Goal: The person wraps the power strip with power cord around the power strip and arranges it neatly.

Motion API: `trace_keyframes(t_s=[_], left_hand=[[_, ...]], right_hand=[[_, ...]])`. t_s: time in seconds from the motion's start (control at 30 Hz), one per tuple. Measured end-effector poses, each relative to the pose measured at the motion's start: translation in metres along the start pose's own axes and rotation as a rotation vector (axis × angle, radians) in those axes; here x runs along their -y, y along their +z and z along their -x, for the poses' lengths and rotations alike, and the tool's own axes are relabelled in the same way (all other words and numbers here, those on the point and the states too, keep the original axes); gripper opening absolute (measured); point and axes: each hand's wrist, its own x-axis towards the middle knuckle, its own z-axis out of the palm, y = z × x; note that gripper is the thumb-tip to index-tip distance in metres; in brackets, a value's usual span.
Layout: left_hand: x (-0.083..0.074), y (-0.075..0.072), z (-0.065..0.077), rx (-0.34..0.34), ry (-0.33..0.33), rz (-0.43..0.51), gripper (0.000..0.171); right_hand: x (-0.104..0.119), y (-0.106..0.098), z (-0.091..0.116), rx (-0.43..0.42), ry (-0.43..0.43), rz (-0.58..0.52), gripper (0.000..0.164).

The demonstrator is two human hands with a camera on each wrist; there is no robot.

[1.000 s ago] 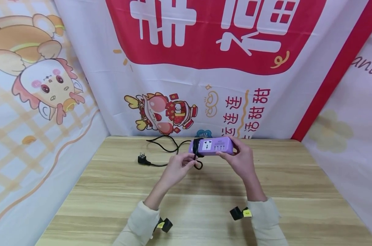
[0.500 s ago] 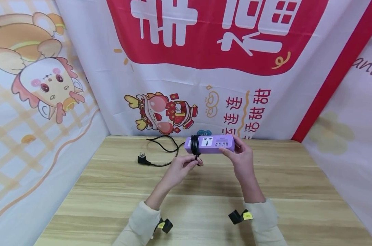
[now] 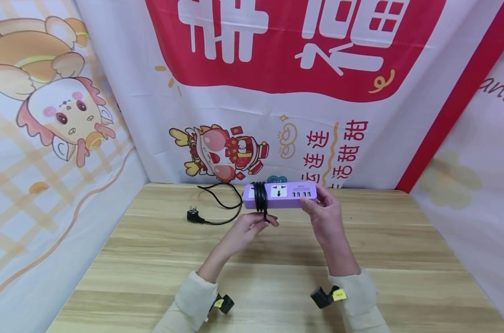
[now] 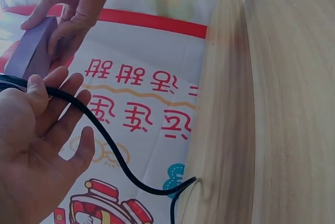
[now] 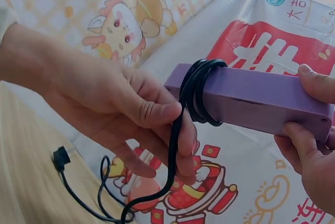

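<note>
A purple power strip [image 3: 291, 189], with sockets and several USB ports facing up, is held above the table by its right end in my right hand [image 3: 328, 217]. Its black cable is wound in several turns [image 3: 261, 196] around the left part of the strip. Just below those turns, my left hand [image 3: 244, 231] pinches the cable [image 5: 174, 145] between thumb and fingers, as the right wrist view shows. From there the loose cable [image 4: 118, 156] hangs to the table. In the right wrist view, the right thumb and fingers grip the purple body's end [image 5: 314, 119].
The cable's black plug [image 3: 194, 215] lies at the table's [image 3: 152, 259] back left, prongs up, with a loose curve of cable beside it. A printed cloth [image 3: 235, 106] hangs right behind the back edge, and more cloth panels stand at both sides.
The power strip has turned in my right hand so its socket face shows more, and its left end reaches further left. The left hand keeps its pinch on the cable beneath the turns.
</note>
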Motion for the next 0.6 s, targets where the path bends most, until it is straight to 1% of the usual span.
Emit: trace_keyframes(t_s=[0.07, 0.13, 0.27, 0.4, 0.47, 0.5, 0.6], left_hand=[[0.0008, -0.0015, 0.0002, -0.004, -0.008, -0.020, 0.021], [0.0028, -0.0027, -0.0001, -0.013, -0.007, -0.048, 0.018], [0.0067, -0.0032, 0.0007, -0.044, -0.031, -0.041, 0.015], [0.0085, -0.0031, 0.0034, -0.078, -0.066, 0.025, 0.028], [0.0076, -0.0035, 0.0050, -0.093, -0.097, 0.053, 0.033], [0.0068, -0.0037, 0.0059, -0.103, -0.119, 0.064, 0.038], [0.0046, -0.0046, 0.0088, -0.142, -0.182, 0.046, 0.052]], right_hand=[[0.0000, 0.0005, 0.0009, 0.016, 0.013, -0.012, 0.058], [-0.0001, 0.0007, 0.0021, 0.031, 0.021, -0.016, 0.054], [-0.0017, 0.0016, 0.0037, 0.067, 0.006, -0.034, 0.045], [-0.0035, 0.0036, 0.0044, 0.112, -0.013, -0.072, 0.042], [-0.0039, 0.0043, 0.0047, 0.136, -0.014, -0.081, 0.043], [-0.0040, 0.0044, 0.0048, 0.144, -0.011, -0.083, 0.044], [-0.0039, 0.0040, 0.0049, 0.172, -0.004, -0.074, 0.047]])
